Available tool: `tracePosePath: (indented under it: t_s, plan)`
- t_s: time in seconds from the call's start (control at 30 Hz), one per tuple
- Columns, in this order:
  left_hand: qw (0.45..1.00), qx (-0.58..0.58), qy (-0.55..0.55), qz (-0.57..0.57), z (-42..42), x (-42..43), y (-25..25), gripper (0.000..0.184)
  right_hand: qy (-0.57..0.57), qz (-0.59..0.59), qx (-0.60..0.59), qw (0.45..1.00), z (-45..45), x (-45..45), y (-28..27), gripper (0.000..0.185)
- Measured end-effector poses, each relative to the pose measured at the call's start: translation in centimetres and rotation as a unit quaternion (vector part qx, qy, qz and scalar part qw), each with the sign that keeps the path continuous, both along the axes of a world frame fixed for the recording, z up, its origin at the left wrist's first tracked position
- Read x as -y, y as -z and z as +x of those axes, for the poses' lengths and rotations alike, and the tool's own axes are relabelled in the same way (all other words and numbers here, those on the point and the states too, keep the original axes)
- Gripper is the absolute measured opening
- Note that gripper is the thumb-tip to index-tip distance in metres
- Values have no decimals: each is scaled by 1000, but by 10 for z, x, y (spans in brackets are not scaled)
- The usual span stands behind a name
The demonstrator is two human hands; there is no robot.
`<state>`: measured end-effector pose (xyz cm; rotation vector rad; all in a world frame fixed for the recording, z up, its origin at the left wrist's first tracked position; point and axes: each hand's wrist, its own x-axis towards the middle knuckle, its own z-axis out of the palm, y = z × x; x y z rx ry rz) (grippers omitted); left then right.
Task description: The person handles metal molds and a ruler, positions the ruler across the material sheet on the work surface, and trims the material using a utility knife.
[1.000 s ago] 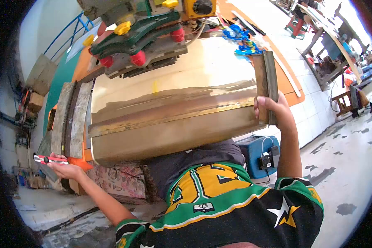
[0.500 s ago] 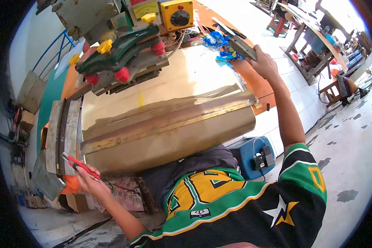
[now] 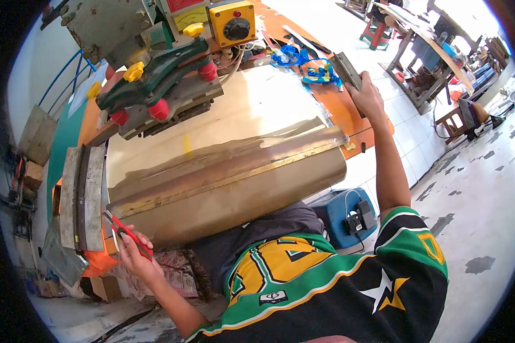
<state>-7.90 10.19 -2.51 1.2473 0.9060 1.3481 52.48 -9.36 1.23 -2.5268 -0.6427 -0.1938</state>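
Note:
My left hand is closed around a red-and-black cutter knife, its pale tip pointing up and left. The knife is just off the left end of a brown sheet that curves over the table's near edge. Along that sheet lies a long brass-coloured metal strip. At the far right corner, my right hand grips a grey flat metal bar by its near end. Beside the bar is a crumpled blue plastic wrapper on the orange table.
A green press clamp with yellow knobs and red feet overhangs the pale board. Behind it stands a yellow control box. Grey metal bars stand at the left edge. A blue bin with plugs sits low on the right.
My left hand has shifted a little right with the knife, nearer the sheet's end. The metal bar in my right hand has turned steeper. The whole view has shifted slightly left.

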Motion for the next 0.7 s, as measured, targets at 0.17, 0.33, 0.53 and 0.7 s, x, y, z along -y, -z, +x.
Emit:
tracePosePath:
  t_s: [0.17, 0.33, 0.53, 0.7]
  plan:
    - [1000, 1, 13, -6, 13, 9, -2, 35, -16, -18, 18, 1000, 1, 2, 5, 49]
    - [999, -3, 41, -15, 21, 12, 1, 34, -39, -12, 77, 996, -4, -7, 19, 47]
    - [998, 10, 57, -17, 26, 14, 3, 35, -43, -66, 71, 994, -8, -23, 20, 44]
    - [997, 32, 68, -34, 38, 21, 5, 38, -42, -82, 73, 993, -11, -30, 20, 51]
